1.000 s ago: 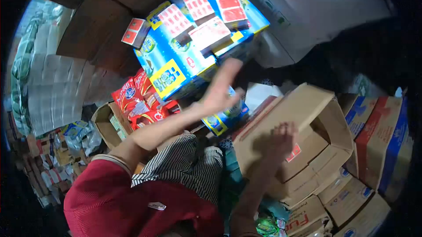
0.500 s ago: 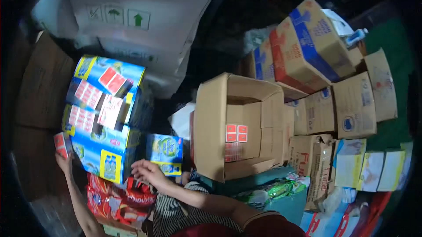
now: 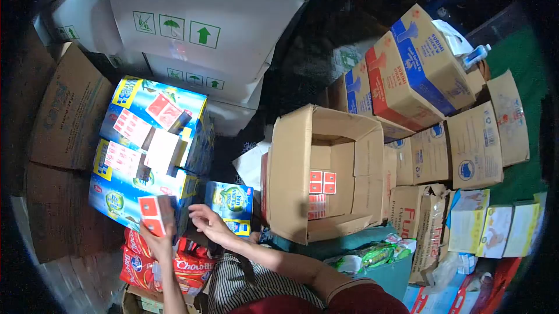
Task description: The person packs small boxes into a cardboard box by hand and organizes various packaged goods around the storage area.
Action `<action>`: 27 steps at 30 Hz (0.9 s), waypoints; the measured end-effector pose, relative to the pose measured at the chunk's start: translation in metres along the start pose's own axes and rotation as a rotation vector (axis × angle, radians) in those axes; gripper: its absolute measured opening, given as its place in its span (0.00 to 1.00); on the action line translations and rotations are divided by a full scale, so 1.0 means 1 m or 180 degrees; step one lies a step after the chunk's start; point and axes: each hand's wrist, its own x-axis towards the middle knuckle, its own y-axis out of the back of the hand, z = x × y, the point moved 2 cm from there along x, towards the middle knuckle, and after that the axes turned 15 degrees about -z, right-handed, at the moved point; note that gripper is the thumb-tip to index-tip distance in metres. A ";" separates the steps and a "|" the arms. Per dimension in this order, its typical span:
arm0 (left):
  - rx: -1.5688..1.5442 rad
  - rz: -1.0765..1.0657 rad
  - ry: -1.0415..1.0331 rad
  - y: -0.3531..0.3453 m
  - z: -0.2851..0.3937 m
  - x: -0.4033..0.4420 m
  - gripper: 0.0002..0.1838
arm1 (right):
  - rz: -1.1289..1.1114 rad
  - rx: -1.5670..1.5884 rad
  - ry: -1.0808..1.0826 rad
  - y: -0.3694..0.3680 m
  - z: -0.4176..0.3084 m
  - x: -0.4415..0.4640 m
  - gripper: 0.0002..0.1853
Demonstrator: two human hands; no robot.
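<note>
Pack (image 3: 150,212) sitting in the left hand (image 3: 156,243), right hand (image 3: 211,225) hanging free

The left hand is grasping the pack from its near side, thumb and fingers closing around it, and is showing the red face; the pack is overlapping the near edge of the large blue carton (image 3: 102,196) in view, though whether they are touching I cannot tell. The right hand is hovering with loosely bent fingers and is holding nothing, just by the small blue carton (image 3: 230,197); more packs (image 3: 133,129) are lying on the large cartons to the left; others (image 3: 323,182) are resting inside the open brown box (image 3: 291,174) to the right, and red snack bags (image 3: 137,265) are lying on the near side.

The step in hand is, I judge, handling this single pack; moving it cleanly would be calling for a firm hold and some clearance from the right fingers.
</note>
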 end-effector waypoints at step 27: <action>-0.0386 -0.2642 -0.1813 -0.164 0.226 -0.083 0.51 | 0.2370 -0.0235 0.1289 0.172 -0.031 -0.218 0.34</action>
